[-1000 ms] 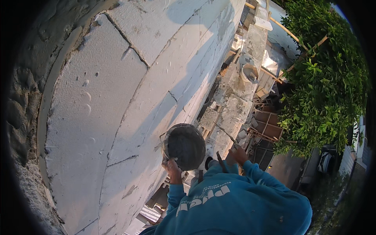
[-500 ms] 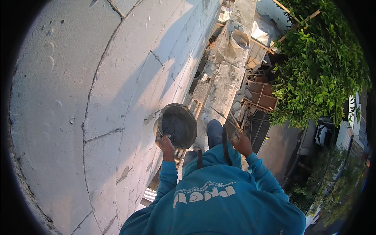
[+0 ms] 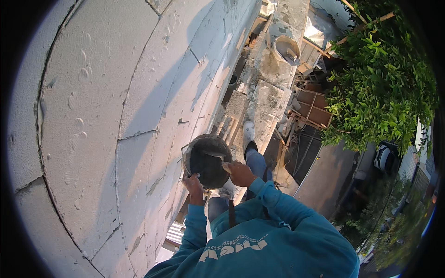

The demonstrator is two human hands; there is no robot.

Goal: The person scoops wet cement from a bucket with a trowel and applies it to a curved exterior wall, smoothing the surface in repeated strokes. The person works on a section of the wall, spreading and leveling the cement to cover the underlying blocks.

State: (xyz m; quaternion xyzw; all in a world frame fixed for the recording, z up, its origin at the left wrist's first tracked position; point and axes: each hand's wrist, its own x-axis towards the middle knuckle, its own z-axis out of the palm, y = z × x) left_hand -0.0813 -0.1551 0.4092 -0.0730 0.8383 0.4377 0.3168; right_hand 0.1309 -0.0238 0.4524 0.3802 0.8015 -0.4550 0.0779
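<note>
A round dark bucket (image 3: 186, 155) stands close against the white block wall, with grey wet mortar (image 3: 204, 170) inside. My left hand (image 3: 193, 184) is closed on its near left rim, the thumb over the edge. From the right, my right hand (image 3: 242, 174) reaches over the bucket, its fingers wrapped round a trowel (image 3: 216, 154). The trowel's blade is inside the bucket, at the far side of the mortar. The handle is mostly hidden in my fist.
On the left rises the block wall (image 3: 92, 116), with open joints. I stand on a narrow walkway of worn boards (image 3: 269, 104). Farther along it sits a second, pale bucket (image 3: 276, 52). A leafy tree (image 3: 384, 83), wooden frames (image 3: 311, 107) and a lower road (image 3: 331, 176) lie right.
My right hand has swung left from beside my right leg, bringing the trowel into the bucket. My left hand keeps its hold on the rim. The view has shifted slightly.
</note>
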